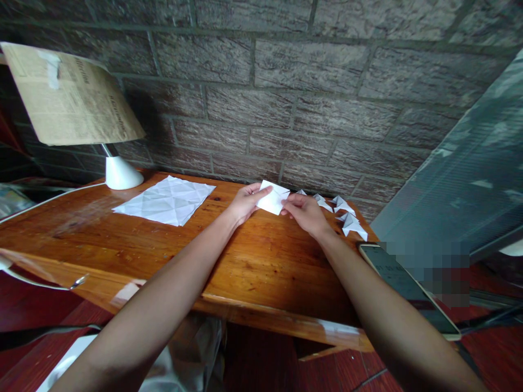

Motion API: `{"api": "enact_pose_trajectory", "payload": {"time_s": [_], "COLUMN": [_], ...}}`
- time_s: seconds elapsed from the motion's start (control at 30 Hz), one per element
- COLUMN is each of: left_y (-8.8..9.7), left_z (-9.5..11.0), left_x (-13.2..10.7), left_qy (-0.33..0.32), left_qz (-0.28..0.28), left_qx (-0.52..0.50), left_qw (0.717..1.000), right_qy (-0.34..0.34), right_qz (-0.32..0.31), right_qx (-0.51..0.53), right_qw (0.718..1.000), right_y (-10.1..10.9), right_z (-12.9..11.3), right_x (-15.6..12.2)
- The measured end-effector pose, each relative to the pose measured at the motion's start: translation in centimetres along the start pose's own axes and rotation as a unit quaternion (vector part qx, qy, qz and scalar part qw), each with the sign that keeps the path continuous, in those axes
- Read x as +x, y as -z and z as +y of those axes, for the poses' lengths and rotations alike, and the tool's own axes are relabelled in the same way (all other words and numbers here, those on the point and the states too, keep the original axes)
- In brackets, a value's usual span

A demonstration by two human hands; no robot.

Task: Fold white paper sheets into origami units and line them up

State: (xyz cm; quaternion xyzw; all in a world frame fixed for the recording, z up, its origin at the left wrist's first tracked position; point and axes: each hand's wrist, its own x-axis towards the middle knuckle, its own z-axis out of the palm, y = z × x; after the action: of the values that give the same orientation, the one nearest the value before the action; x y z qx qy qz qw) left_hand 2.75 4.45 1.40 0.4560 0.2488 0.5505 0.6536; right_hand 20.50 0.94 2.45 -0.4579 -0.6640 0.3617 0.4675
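I hold a small white folded square of paper (274,198) just above the far edge of the glossy brown wooden table (253,267), close to the grey brick wall (310,109). My left hand (245,202) has its fingers closed on the paper's left edge. My right hand (305,213) pinches the right edge in the same way, so both grips are on this one piece.

Judging by how things lie, the folding is partly done. A row of small white folded paper pieces (347,215) sits just beside my right hand, and they look finished. The piece between my hands has folds in it but looks less worked than those. A large white creased sheet of paper (165,200) lies flat and well apart on my left, near the white-based lamp (118,171), marked with creases but not folded up.

I cannot count the finished pieces, since they overlap and my right hand covers the nearest. The underside of the held paper is hidden. A dark flat phone (408,288) lies at the table's right, its screen unreadable and partly blurred.
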Motion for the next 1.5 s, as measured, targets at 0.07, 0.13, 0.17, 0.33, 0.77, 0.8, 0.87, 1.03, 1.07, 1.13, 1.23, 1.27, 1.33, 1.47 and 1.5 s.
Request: {"api": "enact_pose_trajectory", "payload": {"time_s": [0.07,0.13,0.17,0.33,0.77,0.8,0.87,1.03,1.07,1.13,1.23,1.27,1.33,1.47,1.5], "left_y": [0.0,0.0,0.0,-0.2,-0.1,-0.2,-0.4,-0.9,-1.0,-1.0,-0.9,-0.9,-1.0,-1.0,-1.0], "left_z": [0.0,0.0,-0.1,-0.2,-0.2,-0.2,-0.2,0.1,0.2,0.3,0.5,0.5,0.4,0.0,-0.1], "left_x": [0.0,0.0,0.0,-0.1,0.0,0.0,-0.1,-0.2,-0.2,-0.2,-0.1,-0.1,-0.2,-0.5,-0.5], "left_qy": [0.004,0.007,0.006,-0.006,0.017,0.020,0.021,0.020,0.024,0.035,0.052,0.055,0.048,0.019,0.020], "left_qz": [-0.004,-0.004,-0.003,-0.014,0.001,0.001,0.000,0.005,0.009,0.016,0.012,0.008,-0.009,-0.045,-0.043], "left_qx": [0.000,0.002,0.003,0.009,-0.034,-0.033,-0.033,-0.056,-0.059,-0.061,-0.053,-0.046,-0.030,-0.006,-0.006], "left_qw": [1.000,1.000,1.000,1.000,0.999,0.999,0.999,0.998,0.998,0.997,0.997,0.997,0.998,0.999,0.999], "right_qy": [0.004,0.002,0.000,-0.012,-0.007,-0.006,-0.004,-0.008,-0.009,-0.007,-0.004,-0.004,-0.006,-0.006,-0.006], "right_qz": [0.028,0.039,0.033,-0.006,0.017,0.019,0.029,0.036,0.037,0.044,0.052,0.053,0.053,0.041,0.039], "right_qx": [0.002,0.013,0.020,0.053,0.059,0.061,0.067,0.099,0.101,0.098,0.088,0.083,0.080,0.076,0.073], "right_qw": [1.000,0.999,0.999,0.998,0.998,0.998,0.997,0.994,0.994,0.994,0.995,0.995,0.995,0.996,0.997], "right_y": [0.1,0.2,0.2,0.2,0.5,0.6,0.6,0.5,0.4,0.4,0.4,0.5,0.5,0.4,0.4], "right_z": [0.0,-0.2,-0.2,-0.5,-0.4,-0.3,-0.1,0.1,0.1,0.1,0.1,0.1,0.0,-0.3,-0.4], "right_x": [0.0,-0.1,-0.1,-0.2,-0.1,0.0,0.1,0.3,0.3,0.3,0.3,0.3,0.2,0.1,0.1]}}
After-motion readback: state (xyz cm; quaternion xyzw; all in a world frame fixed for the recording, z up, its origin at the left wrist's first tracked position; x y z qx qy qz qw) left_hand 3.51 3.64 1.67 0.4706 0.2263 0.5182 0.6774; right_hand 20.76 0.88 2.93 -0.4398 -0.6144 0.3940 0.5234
